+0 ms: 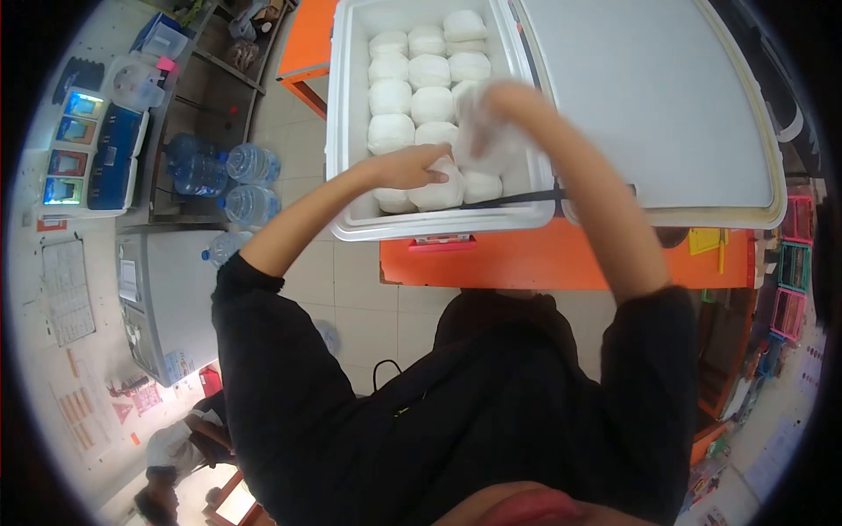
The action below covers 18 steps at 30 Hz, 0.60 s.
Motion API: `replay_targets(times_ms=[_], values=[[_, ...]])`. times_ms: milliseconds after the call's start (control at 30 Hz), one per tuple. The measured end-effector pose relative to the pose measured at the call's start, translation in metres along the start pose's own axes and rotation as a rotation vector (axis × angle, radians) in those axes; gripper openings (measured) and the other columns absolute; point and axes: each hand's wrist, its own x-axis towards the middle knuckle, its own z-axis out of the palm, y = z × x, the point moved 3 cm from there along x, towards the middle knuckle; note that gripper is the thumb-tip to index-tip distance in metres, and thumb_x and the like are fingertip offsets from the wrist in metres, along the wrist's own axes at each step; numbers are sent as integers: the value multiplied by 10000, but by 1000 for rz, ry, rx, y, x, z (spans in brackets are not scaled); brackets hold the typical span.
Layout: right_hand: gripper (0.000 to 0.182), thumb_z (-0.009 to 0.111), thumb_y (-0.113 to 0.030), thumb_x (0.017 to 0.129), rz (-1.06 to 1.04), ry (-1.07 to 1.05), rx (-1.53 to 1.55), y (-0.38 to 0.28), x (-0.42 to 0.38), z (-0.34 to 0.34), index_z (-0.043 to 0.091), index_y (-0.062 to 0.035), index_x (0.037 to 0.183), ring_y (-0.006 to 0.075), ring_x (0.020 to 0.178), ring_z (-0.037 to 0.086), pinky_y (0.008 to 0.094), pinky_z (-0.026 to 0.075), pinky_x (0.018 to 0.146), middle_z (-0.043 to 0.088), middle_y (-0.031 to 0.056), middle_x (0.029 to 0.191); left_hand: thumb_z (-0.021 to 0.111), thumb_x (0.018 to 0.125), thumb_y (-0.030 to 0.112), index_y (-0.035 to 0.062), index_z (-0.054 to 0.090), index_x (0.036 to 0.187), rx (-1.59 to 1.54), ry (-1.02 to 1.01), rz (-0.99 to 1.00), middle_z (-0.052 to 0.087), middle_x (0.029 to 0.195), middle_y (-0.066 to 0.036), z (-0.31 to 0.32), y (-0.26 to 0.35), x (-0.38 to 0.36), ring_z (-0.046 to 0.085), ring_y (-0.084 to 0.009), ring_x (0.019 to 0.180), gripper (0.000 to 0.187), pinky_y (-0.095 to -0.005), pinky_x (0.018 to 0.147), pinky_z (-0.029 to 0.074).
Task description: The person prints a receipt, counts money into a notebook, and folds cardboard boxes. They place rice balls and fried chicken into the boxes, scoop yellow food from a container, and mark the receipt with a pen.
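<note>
Right hand (491, 118) grip pinches a blurred white bun (481, 145) over the cooler (344, 131); left hand (412, 167) presses flat on a front-row bun (436, 191). Seat it gently.

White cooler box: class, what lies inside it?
Rows of white packs fill the cooler box. The left hand and right hand cover some; lower layers are hidden.

Both arms reach forward, black sleeves pushed up to the elbows, forearms bare. The left hand (412, 167) lies palm down, fingers flat and stretched to the right. The right hand (500, 110) is raised higher, blurred, wrist bent, fingers curled inward.
</note>
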Motion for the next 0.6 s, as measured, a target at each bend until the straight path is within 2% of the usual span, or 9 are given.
replay_targets(times_ms=[33, 100, 133, 200, 267, 333, 400, 433, 600], values=[[458, 807, -333, 645, -4, -5, -16, 11, 4, -23, 688, -79, 1007, 300, 877, 658, 418, 514, 737, 690, 146, 962, 718, 745, 556, -7, 385, 1344, -185, 79, -20, 514, 1238, -260, -4, -10, 2, 492, -390, 1173, 887, -439, 989, 391], [464, 811, -340, 643, -3, 28, -20, 43, 24, -60, 685, -79, 1006, 296, 864, 659, 415, 515, 724, 693, 141, 948, 710, 723, 598, -39, 446, 1291, 1, 55, -101, 537, 1233, -269, -2, -16, 4, 521, -385, 1155, 893, -424, 983, 403], [531, 812, -362, 626, -142, 59, 259, 71, 36, -74, 663, -79, 1049, 302, 927, 640, 427, 512, 757, 662, 164, 1009, 702, 702, 640, -70, 506, 1238, 174, 20, -185, 561, 1227, -278, -1, -16, 4, 550, -381, 1137, 911, -408, 977, 415], [615, 817, -387, 602, -340, 227, 610, 97, 59, -101, 636, -82, 1105, 314, 998, 617, 440, 509, 797, 617, 188, 1088, 723, 661, 659, -98, 566, 1169, 83, 21, -254, 541, 1261, -282, -3, -9, 5, 551, -385, 1135, 924, -396, 984, 419], [651, 823, -394, 590, -235, 536, 514, 111, 88, -115, 626, -89, 1129, 324, 1014, 607, 441, 508, 811, 590, 191, 1123, 692, 688, 680, -104, 468, 1281, 53, 55, -179, 535, 1254, -307, -4, -12, 4, 545, -405, 1147, 1008, -404, 982, 423], [686, 830, -400, 577, -93, 680, 408, 118, 119, -120, 616, -95, 1153, 334, 1031, 598, 442, 506, 824, 563, 193, 1157, 666, 686, 716, -103, 348, 1363, 82, -5, -159, 527, 1250, -331, 5, -33, 14, 524, -418, 1181, 1109, -400, 990, 418], [722, 836, -406, 564, 0, 675, 323, 115, 140, -122, 607, -101, 1178, 345, 1047, 589, 443, 504, 838, 536, 195, 1191, 653, 679, 737, -104, 246, 1402, 247, -2, -137, 505, 1276, -341, 2, -9, 4, 470, -428, 1242, 1181, -415, 1005, 402], [741, 840, -409, 558, 22, 647, 285, 112, 145, -121, 602, -104, 1190, 350, 1055, 584, 444, 503, 845, 522, 196, 1209, 690, 625, 738, -77, 292, 1381, 112, -64, -200, 512, 1278, -314, -2, -4, 3, 461, -428, 1241, 1181, -443, 1014, 382], [833, 856, -425, 526, -8, 455, 139, 92, 151, -113, 578, -120, 1250, 376, 1096, 560, 447, 499, 878, 454, 201, 1295, 734, 576, 715, -30, 411, 1302, 212, 24, -189, 575, 1165, -266, -8, 11, -6, 508, -382, 1156, 1089, -447, 970, 402]])
